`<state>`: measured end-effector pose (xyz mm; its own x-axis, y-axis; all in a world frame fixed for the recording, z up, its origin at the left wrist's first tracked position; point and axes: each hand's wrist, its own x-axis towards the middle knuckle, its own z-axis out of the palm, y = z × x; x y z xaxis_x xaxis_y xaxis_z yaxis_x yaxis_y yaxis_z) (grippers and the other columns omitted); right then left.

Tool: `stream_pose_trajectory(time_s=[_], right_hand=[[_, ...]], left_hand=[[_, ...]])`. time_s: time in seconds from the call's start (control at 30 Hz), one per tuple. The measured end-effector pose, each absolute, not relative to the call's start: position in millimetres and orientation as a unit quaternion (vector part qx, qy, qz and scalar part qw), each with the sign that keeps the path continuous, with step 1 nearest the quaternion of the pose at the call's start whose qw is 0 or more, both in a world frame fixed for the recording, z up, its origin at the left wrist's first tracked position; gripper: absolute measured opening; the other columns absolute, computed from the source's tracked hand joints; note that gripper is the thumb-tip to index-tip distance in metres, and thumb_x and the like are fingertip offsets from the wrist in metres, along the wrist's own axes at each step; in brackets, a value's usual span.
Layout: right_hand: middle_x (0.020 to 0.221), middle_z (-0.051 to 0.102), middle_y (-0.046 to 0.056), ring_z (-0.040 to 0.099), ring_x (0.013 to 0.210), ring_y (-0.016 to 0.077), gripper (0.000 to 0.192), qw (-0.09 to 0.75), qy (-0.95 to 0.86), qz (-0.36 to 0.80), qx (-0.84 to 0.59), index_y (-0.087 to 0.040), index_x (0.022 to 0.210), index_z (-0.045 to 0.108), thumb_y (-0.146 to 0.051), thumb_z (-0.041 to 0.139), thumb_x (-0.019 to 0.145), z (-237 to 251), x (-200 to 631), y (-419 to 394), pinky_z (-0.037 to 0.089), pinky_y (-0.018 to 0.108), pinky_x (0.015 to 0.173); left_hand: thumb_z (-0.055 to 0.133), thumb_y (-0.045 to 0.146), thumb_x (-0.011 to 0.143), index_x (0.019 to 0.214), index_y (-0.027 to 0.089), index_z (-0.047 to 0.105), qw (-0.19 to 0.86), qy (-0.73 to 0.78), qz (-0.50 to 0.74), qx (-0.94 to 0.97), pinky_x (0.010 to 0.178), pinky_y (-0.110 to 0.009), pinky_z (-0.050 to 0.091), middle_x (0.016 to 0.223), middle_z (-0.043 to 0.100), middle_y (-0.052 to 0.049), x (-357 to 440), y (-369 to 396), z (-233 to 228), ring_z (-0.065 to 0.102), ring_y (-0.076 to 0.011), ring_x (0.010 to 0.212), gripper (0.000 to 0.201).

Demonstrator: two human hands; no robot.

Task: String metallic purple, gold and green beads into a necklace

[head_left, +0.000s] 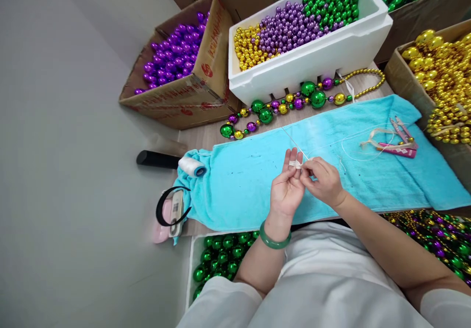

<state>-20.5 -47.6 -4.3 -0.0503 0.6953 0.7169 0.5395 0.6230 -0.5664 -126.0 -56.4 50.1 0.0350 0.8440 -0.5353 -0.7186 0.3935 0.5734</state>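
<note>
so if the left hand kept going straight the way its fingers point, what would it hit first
The left hand points up and away over the turquoise towel. Going on that way, it would probably first meet the finished bead necklace lying past the towel's far edge, then the white foam box. Its height above the towel is unclear.

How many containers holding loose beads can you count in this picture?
6: purple-bead cardboard box top left, white foam box centre, green-bead box top right, gold-bead box right, green-bead tray and mixed-bead heap below; others may be hidden.
</note>
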Motion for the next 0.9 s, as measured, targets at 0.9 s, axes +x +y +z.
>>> stream_pose_trajectory(time_s=[0.9], right_hand=[[0.066, 0.057, 0.001, 0.052, 0.061, 0.0132, 0.016, 0.533, -0.744, 0.073, -0.397, -0.02, 0.077, 0.052, -0.004, 0.05, 0.079, -2.0, -25.2, -42.2, 0.046, 0.025, 0.058]], left_hand=[[0.025, -0.004, 0.089, 0.14, 0.024, 0.043, 0.716, 0.398, 0.573, 0.016, 0.101, -0.015, 0.044, 0.15, 0.042, 0.001, -130.9, -54.9, 47.3, 0.044, -0.0085, 0.134, 0.061]])
